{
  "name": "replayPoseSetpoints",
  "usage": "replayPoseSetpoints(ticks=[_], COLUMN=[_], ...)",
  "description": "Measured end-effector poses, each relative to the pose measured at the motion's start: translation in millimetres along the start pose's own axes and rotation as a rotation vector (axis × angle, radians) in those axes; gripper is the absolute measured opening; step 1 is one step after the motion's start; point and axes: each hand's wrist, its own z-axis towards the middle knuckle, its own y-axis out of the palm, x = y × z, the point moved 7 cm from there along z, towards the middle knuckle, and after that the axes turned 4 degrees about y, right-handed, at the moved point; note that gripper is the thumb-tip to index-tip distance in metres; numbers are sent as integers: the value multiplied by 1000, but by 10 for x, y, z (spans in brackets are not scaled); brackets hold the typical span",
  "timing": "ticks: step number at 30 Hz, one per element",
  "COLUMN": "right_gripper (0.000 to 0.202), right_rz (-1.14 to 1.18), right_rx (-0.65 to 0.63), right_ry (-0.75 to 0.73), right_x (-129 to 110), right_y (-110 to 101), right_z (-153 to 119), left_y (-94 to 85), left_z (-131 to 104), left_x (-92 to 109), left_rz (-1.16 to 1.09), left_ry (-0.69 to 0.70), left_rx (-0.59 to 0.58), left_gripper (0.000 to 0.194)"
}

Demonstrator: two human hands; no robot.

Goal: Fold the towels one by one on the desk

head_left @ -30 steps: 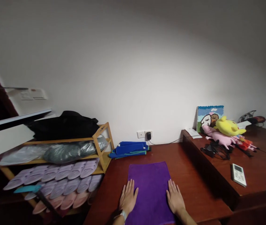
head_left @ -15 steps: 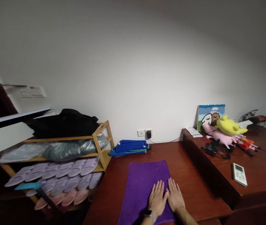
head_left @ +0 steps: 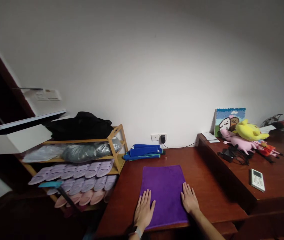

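Observation:
A purple towel (head_left: 163, 196) lies spread out on the reddish-brown wooden desk (head_left: 207, 186). My left hand (head_left: 144, 208) rests flat near the towel's left edge, fingers stretched forward and thumb apart. At the opposite edge, my right hand (head_left: 189, 198) lies flat, its fingers partly over the cloth and its palm by the border. Neither hand grips anything. A watch shows on my left wrist.
Folded blue cloths (head_left: 144, 151) lie at the desk's back left. Left stands a wooden rack (head_left: 118, 150) with several slippers. On the raised right surface are a white remote (head_left: 257, 180), a yellow plush toy (head_left: 250, 130), a pink plush pig (head_left: 239, 141) and cables.
My hands have moved apart from side by side on the towel's right half. The left one slid to the left edge; the right one stays by the right edge. The view shifted slightly.

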Motion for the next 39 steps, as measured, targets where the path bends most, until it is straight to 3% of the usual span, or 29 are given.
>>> replayPoseSetpoints(ticks=[10, 27, 30, 36, 39], right_gripper=[69, 66, 66, 66, 66], right_rz=[51, 132, 135, 111, 95], right_rx=[20, 42, 49, 42, 35], right_ry=[-18, -35, -38, -62, -80], right_x=[53, 120, 120, 120, 115], right_y=[109, 98, 107, 129, 142], right_z=[-477, -499, -486, -489, -494], left_y=[-75, -26, -58, 77, 184], left_z=[8, 71, 174, 348, 329], left_x=[42, 36, 329, 1578, 1813], left_rz=[-11, 72, 49, -144, -188], left_ry=[-12, -16, 32, 347, 370], left_rx=[-14, -48, 14, -16, -57], left_gripper=[67, 67, 64, 62, 61])
